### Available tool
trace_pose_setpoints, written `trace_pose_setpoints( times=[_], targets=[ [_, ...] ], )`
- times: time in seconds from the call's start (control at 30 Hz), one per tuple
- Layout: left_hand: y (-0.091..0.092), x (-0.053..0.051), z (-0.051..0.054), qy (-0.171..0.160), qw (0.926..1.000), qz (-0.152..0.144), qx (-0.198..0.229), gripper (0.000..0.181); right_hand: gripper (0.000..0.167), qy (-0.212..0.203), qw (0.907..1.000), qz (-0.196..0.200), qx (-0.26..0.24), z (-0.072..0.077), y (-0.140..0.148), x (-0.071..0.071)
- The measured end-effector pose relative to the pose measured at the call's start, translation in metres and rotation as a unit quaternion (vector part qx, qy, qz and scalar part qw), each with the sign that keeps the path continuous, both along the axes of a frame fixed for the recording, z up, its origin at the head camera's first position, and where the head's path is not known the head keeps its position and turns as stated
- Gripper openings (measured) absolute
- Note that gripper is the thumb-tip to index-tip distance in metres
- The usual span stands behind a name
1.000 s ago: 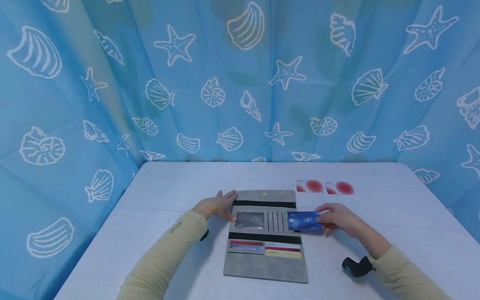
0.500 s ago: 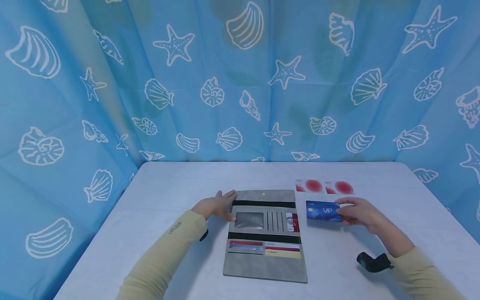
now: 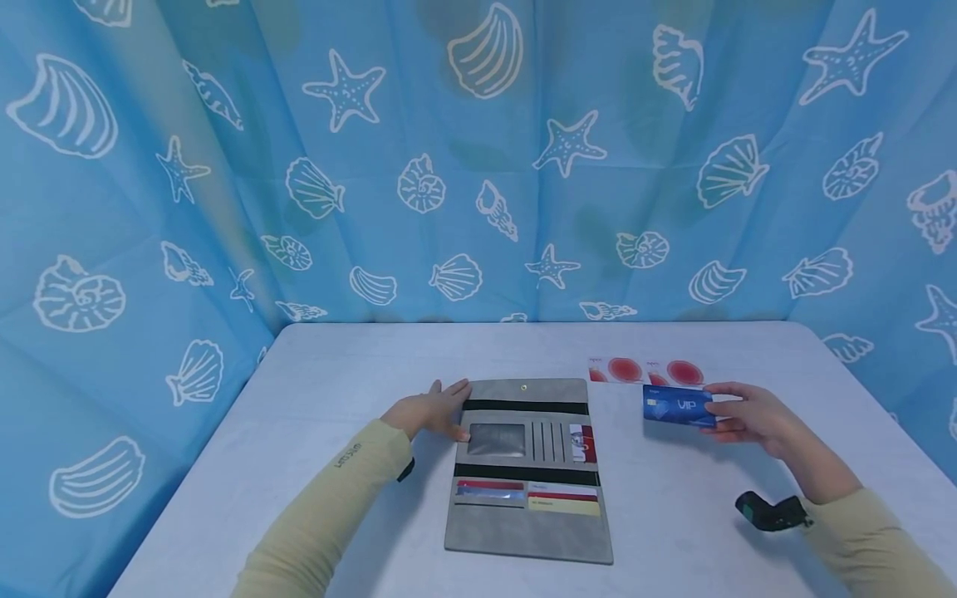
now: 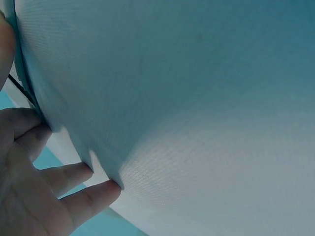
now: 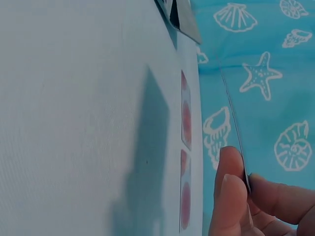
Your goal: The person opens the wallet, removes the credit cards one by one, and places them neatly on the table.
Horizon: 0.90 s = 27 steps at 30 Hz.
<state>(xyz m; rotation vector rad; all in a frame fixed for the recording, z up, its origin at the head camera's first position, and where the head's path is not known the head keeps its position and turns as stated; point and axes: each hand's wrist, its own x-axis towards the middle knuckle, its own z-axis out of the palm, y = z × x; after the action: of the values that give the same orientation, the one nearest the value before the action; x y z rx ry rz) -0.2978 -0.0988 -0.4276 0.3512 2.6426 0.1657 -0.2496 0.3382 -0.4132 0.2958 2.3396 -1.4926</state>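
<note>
A grey wallet [image 3: 528,541] lies unfolded on the table. My left hand [image 3: 429,412] rests at its upper left edge, fingers extended and thumb touching the border; in the left wrist view those fingertips [image 4: 106,194] touch the white surface. To the wallet's right, my right hand [image 3: 755,418] pinches a blue card marked VIP [image 3: 673,405] by its right end, held above the table. The right wrist view shows this card edge-on [image 5: 232,105] between thumb and fingers. A red and white card [image 3: 585,443] shows in the wallet's right-hand slot.
Two white cards with red circles, one left [image 3: 625,370] and one right [image 3: 686,373], lie behind the blue card. Several cards [image 3: 564,498] fill the wallet's lower pockets. A white table [image 3: 336,357] ends at a blue seashell curtain [image 3: 419,108].
My right hand has drawn the blue card away from the wallet, rightward and toward the back, uncovering the red and white card in the slot. The left hand and wallet stay put.
</note>
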Motion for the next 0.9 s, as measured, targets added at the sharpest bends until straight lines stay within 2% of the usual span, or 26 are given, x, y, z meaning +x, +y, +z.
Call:
trace_pose_setpoints(
  times=[0.33,0.67,0.77,0.9],
  targets=[
    [0.000,0.002,0.003,0.001,1.0000,-0.006,-0.001,0.088,0.066,-0.001,0.9998,-0.019,0.009,0.002,0.015,-0.008],
    [0.000,0.002,0.003,0.002,1.0000,-0.006,-0.001,0.088,0.065,-0.015,0.9988,-0.035,-0.030,0.007,0.031,-0.016],
    [0.000,0.002,0.002,0.003,1.0000,-0.006,-0.003,0.088,0.062,-0.011,0.9981,-0.051,-0.033,0.008,0.035,-0.019],
    [0.000,0.001,0.001,0.003,1.0000,-0.007,-0.004,0.088,0.057,0.009,0.9949,-0.098,-0.020,0.009,0.039,-0.025]
  ],
)
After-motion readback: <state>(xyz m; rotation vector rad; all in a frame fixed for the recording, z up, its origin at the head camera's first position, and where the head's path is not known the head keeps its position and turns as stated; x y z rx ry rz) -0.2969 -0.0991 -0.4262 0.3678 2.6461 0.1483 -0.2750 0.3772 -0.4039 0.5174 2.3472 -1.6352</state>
